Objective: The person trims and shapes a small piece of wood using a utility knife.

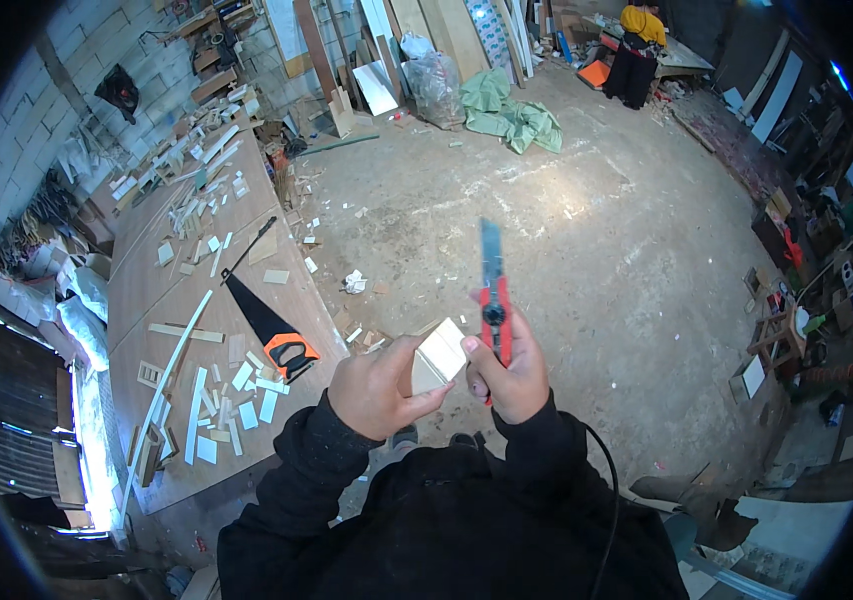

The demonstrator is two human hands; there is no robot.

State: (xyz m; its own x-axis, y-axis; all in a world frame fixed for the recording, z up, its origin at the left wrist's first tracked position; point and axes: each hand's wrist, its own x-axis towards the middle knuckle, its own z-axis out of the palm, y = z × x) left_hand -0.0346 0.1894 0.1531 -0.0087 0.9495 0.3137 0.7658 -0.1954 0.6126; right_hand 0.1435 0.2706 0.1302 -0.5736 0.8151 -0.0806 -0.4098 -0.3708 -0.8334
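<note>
My left hand (372, 390) grips a small pale wooden block (438, 352), its faces lit from above. Just right of it, my right hand (515, 378) is closed around a red-handled folding blade tool (493, 300), its long metal blade pointing up and away from me; its thumb is close to the block's right corner. Left of my hands, a handsaw (287, 350) with a black blade and orange handle lies on the wooden worktable (157, 300) among scattered wood offcuts (268, 405).
Concrete floor (597, 260) stretches ahead and right, with scraps along the table. Boards (457, 40), a plastic bag (434, 95) and green cloth (507, 115) are at the back. A person in yellow (642, 30) stands at a far bench (687, 62). Clutter (777, 340) lines the right side.
</note>
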